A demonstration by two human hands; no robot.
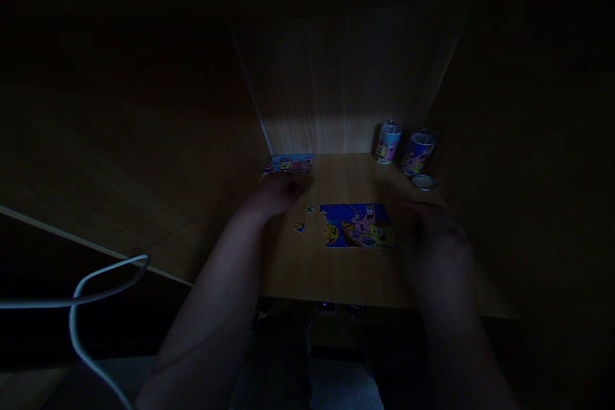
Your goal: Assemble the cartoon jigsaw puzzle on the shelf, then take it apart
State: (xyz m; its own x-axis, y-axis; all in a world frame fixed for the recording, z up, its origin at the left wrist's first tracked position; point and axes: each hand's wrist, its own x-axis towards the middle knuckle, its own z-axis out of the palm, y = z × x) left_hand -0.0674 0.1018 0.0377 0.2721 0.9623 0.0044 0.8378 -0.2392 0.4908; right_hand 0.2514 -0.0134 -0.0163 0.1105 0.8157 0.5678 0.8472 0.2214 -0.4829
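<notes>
The scene is very dark. A nearly assembled cartoon jigsaw puzzle (358,225) lies on the wooden desk (312,269). Two loose puzzle pieces (304,218) sit just left of it. My left hand (283,192) hovers over the desk left of the loose pieces, its fingers blurred and dim. My right hand (427,221) rests at the puzzle's right edge, its fingers lost in shadow.
A second flat cartoon picture (288,164) lies at the back left of the desk. Two printed tubes (387,142) (418,152) stand at the back right, with a round lid (423,182) in front. A white cable (86,295) loops at the lower left. Wooden walls enclose the desk.
</notes>
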